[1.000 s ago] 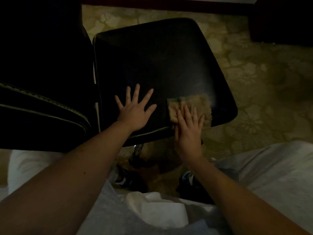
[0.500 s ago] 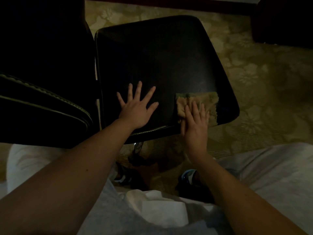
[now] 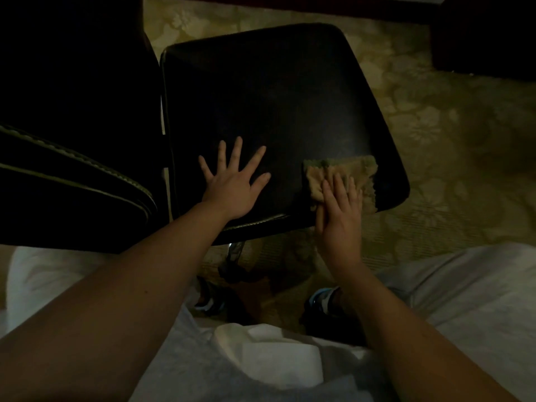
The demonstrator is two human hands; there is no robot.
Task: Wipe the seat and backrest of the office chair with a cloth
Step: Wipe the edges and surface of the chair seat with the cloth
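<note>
The black leather seat (image 3: 275,105) of the office chair fills the middle of the head view. Its dark stitched backrest (image 3: 66,175) rises at the left. A tan cloth (image 3: 356,172) lies flat on the seat's near right corner. My right hand (image 3: 340,216) presses on the cloth's near edge with the fingers together and straight. My left hand (image 3: 235,181) rests palm down on the seat's near edge, fingers spread, holding nothing.
A patterned beige carpet (image 3: 449,134) surrounds the chair. The chair's metal post (image 3: 235,250) shows under the seat's near edge. My light trousers (image 3: 464,300) and shoes (image 3: 322,303) are below. Dark furniture (image 3: 487,33) stands at the far right.
My right hand has slid the cloth rightward along the seat's near edge toward the right corner. My left hand has stayed in place.
</note>
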